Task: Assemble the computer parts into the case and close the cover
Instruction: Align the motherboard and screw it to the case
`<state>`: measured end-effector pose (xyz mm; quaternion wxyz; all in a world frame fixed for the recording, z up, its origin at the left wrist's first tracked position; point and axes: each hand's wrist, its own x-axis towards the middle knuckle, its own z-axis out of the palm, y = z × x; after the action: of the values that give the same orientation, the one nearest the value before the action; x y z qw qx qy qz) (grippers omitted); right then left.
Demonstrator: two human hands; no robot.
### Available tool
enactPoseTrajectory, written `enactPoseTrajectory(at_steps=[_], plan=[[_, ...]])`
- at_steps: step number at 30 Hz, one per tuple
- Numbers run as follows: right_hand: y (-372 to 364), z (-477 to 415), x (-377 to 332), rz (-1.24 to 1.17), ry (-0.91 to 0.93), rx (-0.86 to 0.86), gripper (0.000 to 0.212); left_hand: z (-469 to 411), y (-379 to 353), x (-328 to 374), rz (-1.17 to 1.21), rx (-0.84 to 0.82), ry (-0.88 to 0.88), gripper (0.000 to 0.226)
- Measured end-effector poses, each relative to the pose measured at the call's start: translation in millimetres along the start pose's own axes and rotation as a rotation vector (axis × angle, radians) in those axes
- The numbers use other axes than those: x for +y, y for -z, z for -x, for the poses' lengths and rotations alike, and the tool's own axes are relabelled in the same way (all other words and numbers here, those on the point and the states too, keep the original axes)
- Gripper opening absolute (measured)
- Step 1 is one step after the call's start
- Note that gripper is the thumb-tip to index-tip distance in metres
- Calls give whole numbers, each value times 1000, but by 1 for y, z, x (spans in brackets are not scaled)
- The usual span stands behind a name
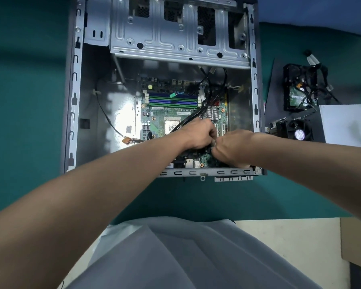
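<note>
An open metal computer case (75, 101) lies flat on a green table. Inside it sits a green motherboard (167, 113) with blue and green memory slots. A bundle of black cables (204, 101) runs down across the board to my hands. My left hand (198, 134) and my right hand (230, 147) meet over the board's near right corner, fingers curled. The left hand grips the black cables. The right hand pinches something small between them; what it is stays hidden.
A silver drive cage (175, 38) fills the case's far end. To the right on a dark mat lie a hard drive with tangled wires (300, 88), a cooler fan (299, 132) and a white sheet (342, 124). A thin black wire (106, 115) crosses the case floor.
</note>
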<state>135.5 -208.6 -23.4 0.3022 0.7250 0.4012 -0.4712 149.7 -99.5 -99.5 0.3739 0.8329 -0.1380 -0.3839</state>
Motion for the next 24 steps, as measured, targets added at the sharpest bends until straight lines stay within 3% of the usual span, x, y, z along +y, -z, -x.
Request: enactPoseTrajectory(at_steps=[10,16,24], plan=[[7,-9,-3,-166,27,-150,17,-6,2,-11,-42,7,-19,17],[12,-12,-4,-199,-47,-172,29,-6,1,-13,-52,11,-18,20],[15,-15,-9,-294,-100,-169,25,-5,1,-11,-52,11,-15,21]])
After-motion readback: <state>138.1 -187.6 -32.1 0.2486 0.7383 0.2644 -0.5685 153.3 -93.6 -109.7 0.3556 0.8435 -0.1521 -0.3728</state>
